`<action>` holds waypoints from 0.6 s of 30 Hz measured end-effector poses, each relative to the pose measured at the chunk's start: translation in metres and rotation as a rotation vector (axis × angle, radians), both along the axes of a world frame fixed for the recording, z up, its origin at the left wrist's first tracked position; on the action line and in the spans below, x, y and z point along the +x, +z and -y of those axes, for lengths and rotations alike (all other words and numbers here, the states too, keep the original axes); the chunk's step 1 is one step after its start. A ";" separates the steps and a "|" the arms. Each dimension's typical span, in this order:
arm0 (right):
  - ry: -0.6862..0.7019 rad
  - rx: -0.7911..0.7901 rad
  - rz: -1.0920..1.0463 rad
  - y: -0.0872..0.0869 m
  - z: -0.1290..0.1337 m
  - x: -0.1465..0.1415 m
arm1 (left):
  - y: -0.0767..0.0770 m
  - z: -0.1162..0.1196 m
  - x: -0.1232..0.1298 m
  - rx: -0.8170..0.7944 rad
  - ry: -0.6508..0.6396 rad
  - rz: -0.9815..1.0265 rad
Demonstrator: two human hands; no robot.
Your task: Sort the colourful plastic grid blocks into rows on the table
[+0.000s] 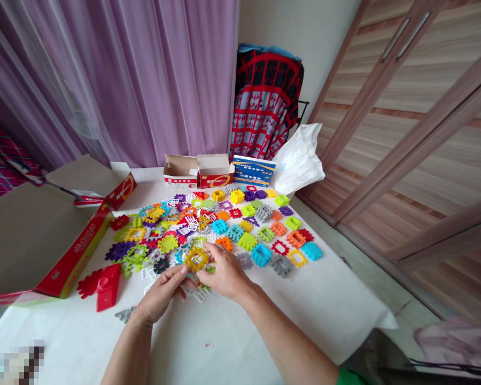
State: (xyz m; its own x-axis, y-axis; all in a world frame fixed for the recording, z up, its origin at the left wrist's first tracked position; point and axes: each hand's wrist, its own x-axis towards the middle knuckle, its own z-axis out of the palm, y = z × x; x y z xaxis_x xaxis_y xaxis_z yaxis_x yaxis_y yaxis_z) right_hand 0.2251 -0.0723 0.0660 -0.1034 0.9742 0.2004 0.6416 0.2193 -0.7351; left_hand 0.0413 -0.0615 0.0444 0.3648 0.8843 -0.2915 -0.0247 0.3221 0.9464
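Between my two hands I hold a yellow toothed building piece (196, 259) with an open middle, raised over the near edge of the pile. My left hand (167, 289) grips its lower left side with thumb and fingers. From the right, my right hand (226, 271) pinches the opposite side. Just beyond lie many loose toothed pieces, among them a lime one (168, 244) and an orange one (224, 244). Small white lattice pieces (201, 294) lie just below my hands. To the right, sorted stacks include a blue one (260, 255) and a grey one (281, 264).
A large open carton (76, 251) stands at the left, with red pieces (108, 287) beside it. Small boxes (215, 174), a blue box (254, 171) and a white bag (299, 160) line the far edge of the white-covered table (208, 342). A wooden wardrobe (409, 133) is at right.
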 end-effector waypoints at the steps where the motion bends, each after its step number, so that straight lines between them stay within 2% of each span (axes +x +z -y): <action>1: -0.002 0.029 -0.013 0.000 0.002 0.004 | 0.000 0.000 -0.001 -0.013 0.031 0.019; 4: -0.062 0.103 -0.074 -0.006 0.008 0.026 | 0.000 -0.003 -0.006 -0.043 0.187 0.109; 9: -0.263 0.117 -0.115 -0.028 0.015 0.082 | -0.003 -0.010 -0.014 -0.080 0.389 0.262; 14: -0.483 0.110 -0.103 -0.048 0.020 0.138 | -0.001 -0.010 -0.015 -0.131 0.457 0.328; 18: -0.597 0.120 -0.034 -0.048 0.016 0.178 | 0.001 -0.011 -0.015 -0.135 0.517 0.350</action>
State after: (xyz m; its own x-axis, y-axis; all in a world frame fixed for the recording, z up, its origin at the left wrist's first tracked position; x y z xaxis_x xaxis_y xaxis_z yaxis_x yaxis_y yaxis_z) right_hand 0.4034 -0.0887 0.0175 0.4623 0.8323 0.3059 0.6556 -0.0885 -0.7499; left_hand 0.0265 -0.0509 0.0452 -0.0053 0.9355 -0.3533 -0.5088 0.3016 0.8063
